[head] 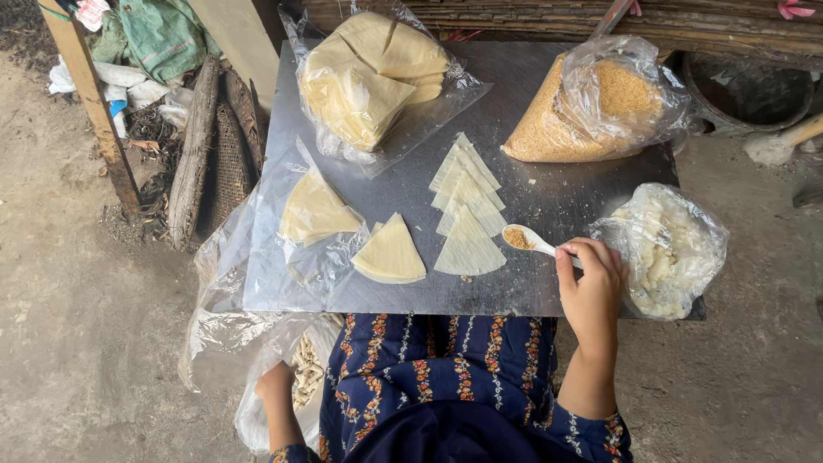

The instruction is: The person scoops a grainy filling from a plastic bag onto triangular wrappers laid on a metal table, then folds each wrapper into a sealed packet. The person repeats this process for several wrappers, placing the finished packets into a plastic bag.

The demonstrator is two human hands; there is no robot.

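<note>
The left hand (276, 381), nearest the camera and below the surface (549, 291), rests at a clear bag (283, 386) beside the lap; whether it grips cannot be told. The right hand (590, 287) is closed on a white spoon (530, 240) heaped with brown filling, just right of the fanned wrappers (467, 206), and a tilt would likely spill crumbs onto the surface. Largest to smallest, the wrapper bag (377, 77), crumb bag (591, 103) and white-lump bag (673, 249) crowd the far and right edges; the last overhangs and could slide off.
</note>
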